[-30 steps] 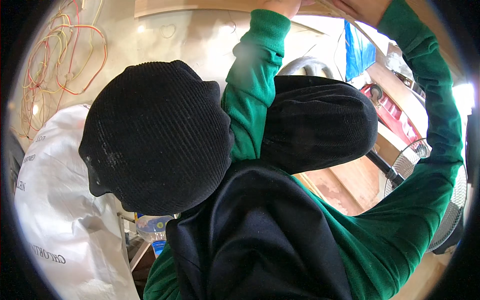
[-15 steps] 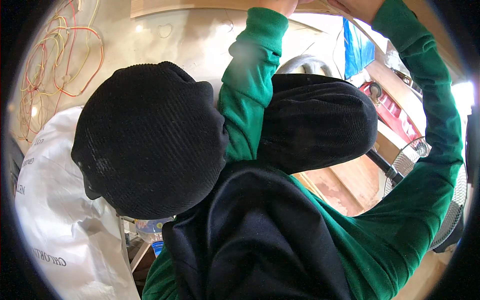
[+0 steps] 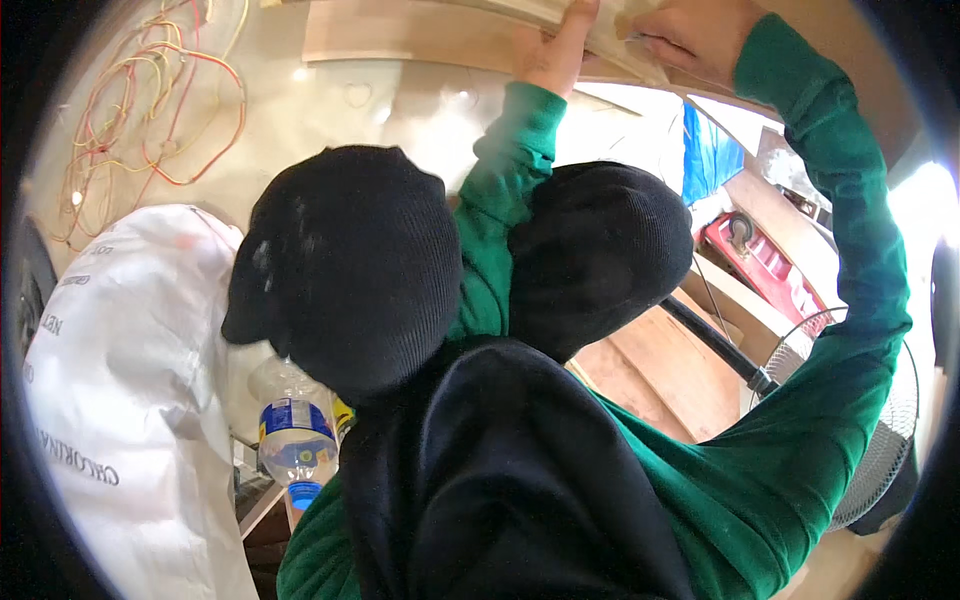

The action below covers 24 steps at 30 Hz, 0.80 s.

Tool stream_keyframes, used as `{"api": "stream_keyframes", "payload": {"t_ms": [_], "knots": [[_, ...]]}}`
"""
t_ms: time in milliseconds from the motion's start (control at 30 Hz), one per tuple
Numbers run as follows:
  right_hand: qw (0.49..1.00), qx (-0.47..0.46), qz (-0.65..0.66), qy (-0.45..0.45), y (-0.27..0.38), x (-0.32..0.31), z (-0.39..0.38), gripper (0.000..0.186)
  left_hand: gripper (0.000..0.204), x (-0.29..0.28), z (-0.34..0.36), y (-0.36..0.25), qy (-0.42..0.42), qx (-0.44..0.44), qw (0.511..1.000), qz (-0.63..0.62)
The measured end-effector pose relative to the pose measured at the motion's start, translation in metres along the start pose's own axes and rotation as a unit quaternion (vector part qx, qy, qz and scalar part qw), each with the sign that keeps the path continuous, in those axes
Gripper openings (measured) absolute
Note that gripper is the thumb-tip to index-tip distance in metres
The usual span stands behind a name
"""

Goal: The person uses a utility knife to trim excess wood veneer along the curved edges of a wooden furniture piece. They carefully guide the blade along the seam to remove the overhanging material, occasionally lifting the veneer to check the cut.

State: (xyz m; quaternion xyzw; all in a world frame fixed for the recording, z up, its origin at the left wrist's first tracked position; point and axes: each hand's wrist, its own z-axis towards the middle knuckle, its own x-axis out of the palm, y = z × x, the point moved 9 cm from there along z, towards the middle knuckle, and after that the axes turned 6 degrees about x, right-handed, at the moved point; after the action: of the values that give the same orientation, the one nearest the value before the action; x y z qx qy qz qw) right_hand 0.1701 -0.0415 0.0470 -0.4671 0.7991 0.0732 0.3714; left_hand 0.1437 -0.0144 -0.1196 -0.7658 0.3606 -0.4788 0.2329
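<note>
Both my hands are at the top edge, beyond my black-clad knees. My left hand (image 3: 556, 58) is on the near edge of a pale wooden board (image 3: 600, 38), one digit stretched along it and the other fingers mostly hidden. To its right, my right hand (image 3: 705, 38) is closed over the same board. A small, thin, whitish tip shows at its fingers, too small to name. The far part of the board is cut off by the picture's edge.
Left are tangled red and yellow wires (image 3: 205, 170), a white printed sack (image 3: 130, 380) and a clear bottle (image 3: 298, 450) with a blue cap. Rightward are a fan (image 3: 880, 440), a red object with a caster (image 3: 765, 262), a blue sheet (image 3: 708, 155) and wooden planks (image 3: 645, 375).
My hands and the board show more fully at the top. My knees sit closer together in the picture, and more of the bottle is uncovered.
</note>
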Motion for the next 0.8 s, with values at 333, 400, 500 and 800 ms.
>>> {"api": "stream_keyframes", "payload": {"t_ms": [333,400,500,800], "knots": [[0.811,0.007,0.507,-0.293,0.031,-0.062,-0.123,0.020,0.056,0.009,-0.009,0.001,-0.122,0.002,0.976,-0.180],[0.732,-0.038,0.608,-0.305,0.029,-0.028,-0.142,0.021,0.058,0.012,-0.014,-0.010,-0.131,0.012,0.976,-0.172],[0.673,-0.022,0.680,-0.288,0.029,0.006,-0.140,0.022,0.056,-0.006,-0.016,-0.026,-0.130,0.069,0.969,-0.201],[0.746,0.052,0.579,-0.326,0.023,0.006,-0.134,0.028,0.029,-0.028,-0.032,-0.052,-0.136,0.085,0.962,-0.219]]}}
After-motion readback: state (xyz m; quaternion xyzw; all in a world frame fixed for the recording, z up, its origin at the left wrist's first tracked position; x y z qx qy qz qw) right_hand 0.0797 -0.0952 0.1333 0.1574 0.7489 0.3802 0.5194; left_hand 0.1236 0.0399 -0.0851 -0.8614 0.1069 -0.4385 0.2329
